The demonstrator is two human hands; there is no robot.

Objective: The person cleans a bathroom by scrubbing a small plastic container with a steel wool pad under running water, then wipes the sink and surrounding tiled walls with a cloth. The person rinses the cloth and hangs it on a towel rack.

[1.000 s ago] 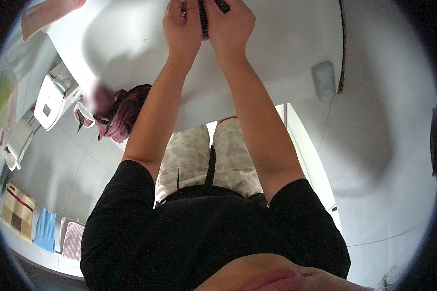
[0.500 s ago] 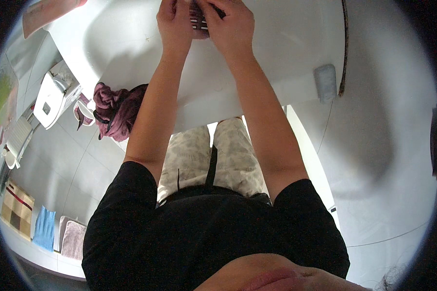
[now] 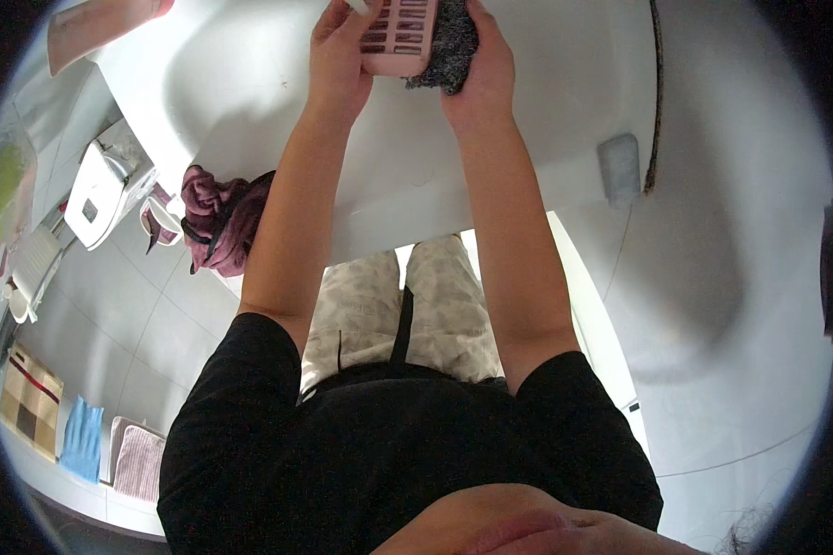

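Dish (image 3: 395,65): pink, slotted, over white basin (image 3: 546,116)
Left hand (image 3: 340,55): clasps the dish's left side
Right hand (image 3: 487,69): curled around dark scrubber (image 3: 451,51) at the dish's right edge
Slots (image 3: 408,39): probably best rubbed lengthwise, dish braced firmly

Head-worn fisheye, close above — looking down over torso (image 3: 407,444) and basin (image 3: 537,120).

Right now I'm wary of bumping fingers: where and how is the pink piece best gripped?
Probably the near rim of the pink piece, pinched from the picture's lower side: that end is plain and uncovered, while the left hand holds its left edge and the scrubber, in the right hand, sits along its right.
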